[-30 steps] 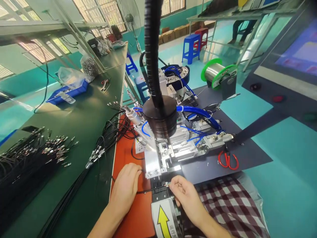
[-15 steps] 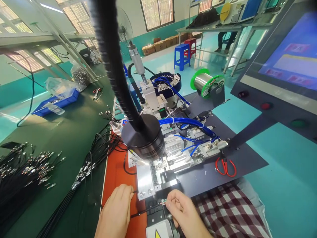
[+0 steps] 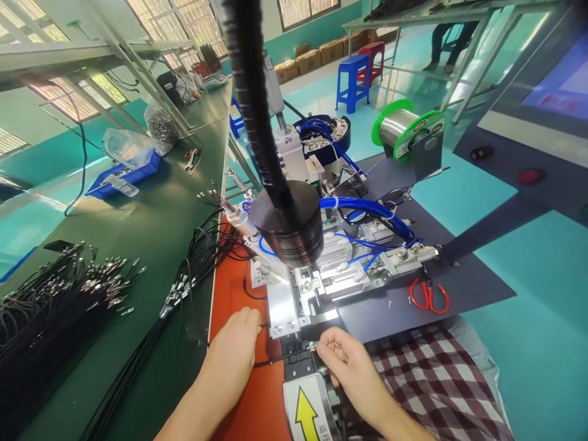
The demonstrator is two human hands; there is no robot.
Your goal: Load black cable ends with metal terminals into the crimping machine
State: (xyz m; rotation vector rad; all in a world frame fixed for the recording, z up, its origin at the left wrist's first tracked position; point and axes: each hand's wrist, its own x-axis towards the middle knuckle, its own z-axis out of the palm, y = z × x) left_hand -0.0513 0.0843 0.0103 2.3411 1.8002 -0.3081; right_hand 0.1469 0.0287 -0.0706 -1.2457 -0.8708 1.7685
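A thin black cable runs across the front of the metal machine. Its stripped end with small coloured wires is pinched between the thumb and forefinger of my right hand. Over the orange mat, my left hand is closed round a black cable, whose tip pokes out beside the silver plate; the fingers hide the rest. Below the hands a yellow arrow label shows on the machine's front. A black round lamp head hangs above the machine.
Cable bundles lie on the green table at the left, with a blue tray behind. Red-handled scissors rest on the grey base. A solder wire spool and a screen stand at the right. A person's legs show far back.
The view has shifted, so the machine and table appear further right and the arrow label shows more fully. Both hands keep their hold, with little movement relative to the machine.
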